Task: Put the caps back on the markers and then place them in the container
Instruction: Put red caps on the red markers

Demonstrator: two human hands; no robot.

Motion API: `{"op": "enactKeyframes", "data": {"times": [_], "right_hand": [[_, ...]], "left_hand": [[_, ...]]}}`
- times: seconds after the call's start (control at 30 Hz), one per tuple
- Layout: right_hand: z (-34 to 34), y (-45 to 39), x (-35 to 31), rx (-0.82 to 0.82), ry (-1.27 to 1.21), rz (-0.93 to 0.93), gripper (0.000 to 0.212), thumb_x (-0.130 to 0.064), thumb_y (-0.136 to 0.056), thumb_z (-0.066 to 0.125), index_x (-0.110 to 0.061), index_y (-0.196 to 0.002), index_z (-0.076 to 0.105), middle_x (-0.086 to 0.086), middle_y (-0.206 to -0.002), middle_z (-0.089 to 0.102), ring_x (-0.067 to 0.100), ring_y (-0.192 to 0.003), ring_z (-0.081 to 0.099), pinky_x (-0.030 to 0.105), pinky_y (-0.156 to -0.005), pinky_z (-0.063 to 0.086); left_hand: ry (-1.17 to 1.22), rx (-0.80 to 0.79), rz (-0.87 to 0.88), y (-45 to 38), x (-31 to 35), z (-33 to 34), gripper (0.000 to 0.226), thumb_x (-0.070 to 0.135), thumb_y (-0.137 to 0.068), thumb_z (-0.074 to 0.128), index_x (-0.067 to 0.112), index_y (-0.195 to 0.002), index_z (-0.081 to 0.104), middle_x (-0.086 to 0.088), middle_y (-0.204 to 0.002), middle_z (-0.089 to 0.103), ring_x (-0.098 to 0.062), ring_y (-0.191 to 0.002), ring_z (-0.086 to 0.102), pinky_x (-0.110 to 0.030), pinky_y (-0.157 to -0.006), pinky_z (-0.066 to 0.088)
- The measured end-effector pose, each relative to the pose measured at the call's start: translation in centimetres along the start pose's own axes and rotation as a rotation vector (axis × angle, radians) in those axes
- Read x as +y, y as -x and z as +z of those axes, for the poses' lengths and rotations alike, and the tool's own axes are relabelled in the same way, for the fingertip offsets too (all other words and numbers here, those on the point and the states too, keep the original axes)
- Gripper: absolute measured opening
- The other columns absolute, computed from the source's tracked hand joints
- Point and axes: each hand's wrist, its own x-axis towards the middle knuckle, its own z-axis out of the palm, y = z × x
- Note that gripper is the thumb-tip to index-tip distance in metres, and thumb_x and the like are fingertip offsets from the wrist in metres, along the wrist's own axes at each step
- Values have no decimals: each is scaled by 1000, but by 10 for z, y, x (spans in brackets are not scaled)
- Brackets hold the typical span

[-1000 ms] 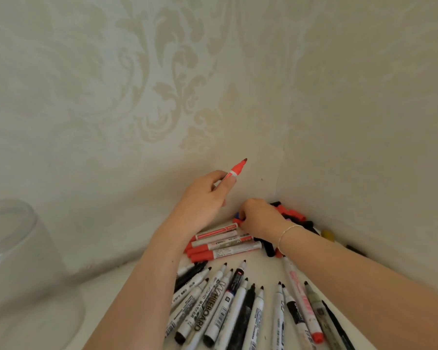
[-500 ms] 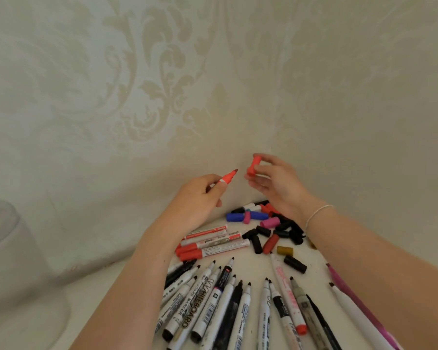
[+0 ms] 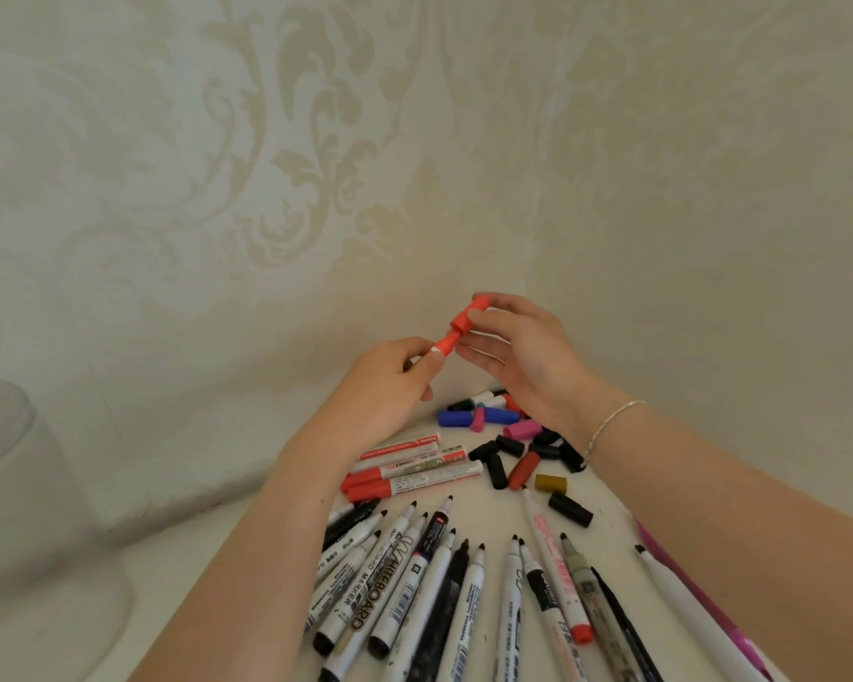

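Red cap [image 3: 470, 315] pinched in our right hand [image 3: 523, 356] meets the red marker [image 3: 443, 346] our left hand [image 3: 390, 386] holds; dozens remain uncapped.

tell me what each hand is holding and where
Left hand grips the red marker just below its tip end; right hand pinches the red cap by its sides.

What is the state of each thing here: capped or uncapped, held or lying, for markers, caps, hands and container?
Red marker: held, red cap going on its tip.
Red cap: pinched, at marker tip.
Left hand: grips marker.
Right hand: pinches cap.
Capped red markers: lying flat.
Black-tipped markers: uncapped, lying.
Loose caps: scattered, off.
Container: blurred, contents unclear.
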Motion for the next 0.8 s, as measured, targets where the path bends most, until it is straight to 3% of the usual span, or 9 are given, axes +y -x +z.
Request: {"op": "enactKeyframes", "data": {"times": [0.33, 0.5, 0.6, 0.8], "right_hand": [[8, 3, 0, 8, 186, 36, 18, -4, -89, 59, -6, -107, 61, 13, -90, 69, 20, -79, 69, 33, -79, 57], [13, 2, 2, 98, 312, -11, 11, -17, -92, 60, -6, -89, 58, 16, -89, 71, 25, -84, 71, 33, -78, 59], [17, 3, 1, 136, 367, -50, 12, -15, -92, 60, -5, -86, 57, 18, -84, 71, 26, -75, 71, 33, -73, 60], [22, 5, -4, 165, 449, -67, 11, -13, -91, 60, -5, -84, 56, 18, -79, 71, 24, -66, 70, 31, -65, 61]], "left_hand": [[7, 22, 18, -1, 1, 4, 23, 35, -101, 40, 27, -108, 61, 4, -68, 60, 2, -40, 48, -25, -52, 34], [-36, 37, 28, 1, 3, 6, 21, 36, -101, 40, 28, -103, 60, 4, -66, 59, -2, -48, 47, -19, -52, 35], [-49, 76, 8, -1, 7, 8, 26, 35, -100, 43, 21, -98, 64, 4, -65, 58, -2, -46, 46, -11, -45, 34], [-46, 115, -3, 1, 12, 9, 27, 32, -99, 46, 17, -87, 66, 5, -59, 56, 4, -35, 45, -9, -41, 34]]}}
